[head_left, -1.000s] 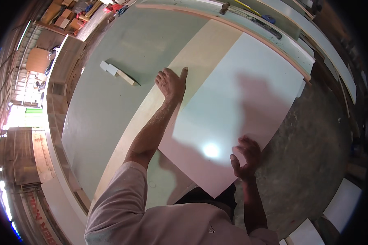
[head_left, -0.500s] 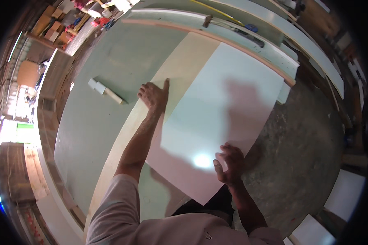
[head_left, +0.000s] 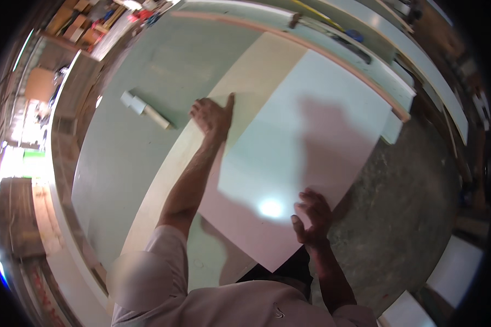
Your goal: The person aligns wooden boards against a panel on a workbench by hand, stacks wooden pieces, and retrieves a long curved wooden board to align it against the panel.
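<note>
A glossy white sheet (head_left: 267, 147) lies on the pale green worktable (head_left: 125, 180), with a bright reflection and my shadow on it. Its left side borders a long, light wooden board (head_left: 251, 76). My left hand (head_left: 211, 115) rests on that board beside the sheet, thumb stretched away from the fingers. At the sheet's near right edge is my right hand (head_left: 313, 217), its fingers apart and slightly bent, gripping nothing. Whether its fingertips touch the sheet I cannot tell. Along the far end of board and sheet runs a thin reddish wooden strip (head_left: 333, 59).
Left of my left hand lies a small brush-like tool (head_left: 146, 110) with a pale wooden end. A hammer (head_left: 333, 38) lies beyond the strip, near a yellow tape measure (head_left: 316, 13). Grey concrete floor (head_left: 398, 207) shows at right, with white panels (head_left: 455, 270) lower down.
The whole view has shifted slightly. Both hands keep nearly the same places on the board and at the sheet's edge.
</note>
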A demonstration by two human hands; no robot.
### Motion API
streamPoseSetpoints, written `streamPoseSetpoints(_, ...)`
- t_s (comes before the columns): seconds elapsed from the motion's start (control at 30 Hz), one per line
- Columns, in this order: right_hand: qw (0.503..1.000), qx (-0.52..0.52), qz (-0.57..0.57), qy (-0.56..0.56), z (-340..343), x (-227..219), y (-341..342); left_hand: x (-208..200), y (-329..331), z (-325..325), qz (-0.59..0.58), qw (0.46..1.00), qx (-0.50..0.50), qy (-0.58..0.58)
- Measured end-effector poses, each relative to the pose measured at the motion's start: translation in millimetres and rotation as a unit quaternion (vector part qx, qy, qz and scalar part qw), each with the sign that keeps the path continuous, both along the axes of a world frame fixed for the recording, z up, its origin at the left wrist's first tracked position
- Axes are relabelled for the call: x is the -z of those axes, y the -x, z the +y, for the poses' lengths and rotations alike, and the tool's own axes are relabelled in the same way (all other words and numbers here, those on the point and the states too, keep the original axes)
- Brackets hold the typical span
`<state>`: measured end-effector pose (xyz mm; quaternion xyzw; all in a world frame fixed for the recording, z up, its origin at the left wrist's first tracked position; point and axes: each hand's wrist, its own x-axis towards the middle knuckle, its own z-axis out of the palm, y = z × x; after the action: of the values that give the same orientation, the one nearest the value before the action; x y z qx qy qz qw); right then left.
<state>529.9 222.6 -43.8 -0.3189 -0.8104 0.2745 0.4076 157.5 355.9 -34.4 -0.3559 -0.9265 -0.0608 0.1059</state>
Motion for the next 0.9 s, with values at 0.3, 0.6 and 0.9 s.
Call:
streamPoseSetpoints(0.3, 1.0, 0.011, -0.009, -0.009, 3, 5, 22, -2, 23, 1, -0.052, 0.998, 0.026, 0.019)
streamPoseSetpoints(0.6, 1.0, 0.014, -0.006, -0.01, 7, 8, 32, 5, 34, 6, -0.035, 0.998, 0.032, 0.036)
streamPoseSetpoints(0.9, 1.0, 0.013, -0.011, -0.006, 9, 10, 41, 6, 46, 9, -0.043, 0.998, 0.037, 0.035)
